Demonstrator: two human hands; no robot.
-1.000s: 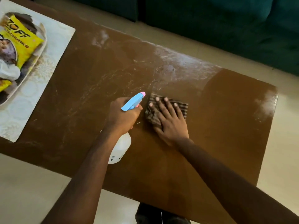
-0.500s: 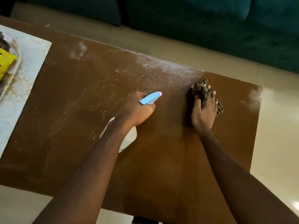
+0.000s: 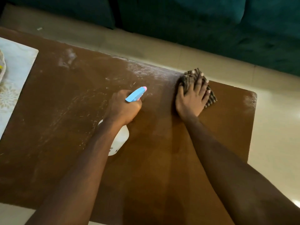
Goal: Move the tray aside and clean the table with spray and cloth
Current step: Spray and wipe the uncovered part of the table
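My left hand grips a white spray bottle with a blue and pink nozzle, held over the middle of the brown table. My right hand lies flat on a dark checked cloth, pressing it onto the table near the far edge, towards the right end. Whitish streaks and dust cover the left and middle of the tabletop; the part on the right looks darker and smoother. The tray shows only as a sliver at the left edge of the view, on a pale mat.
A pale patterned mat covers the table's left end. A dark green sofa stands beyond the far edge, across a strip of beige floor. The table's right end has a whitish patch at its corner.
My right hand has slid the cloth from the middle of the table to the right and towards the far edge. The left hand has kept the bottle near the middle.
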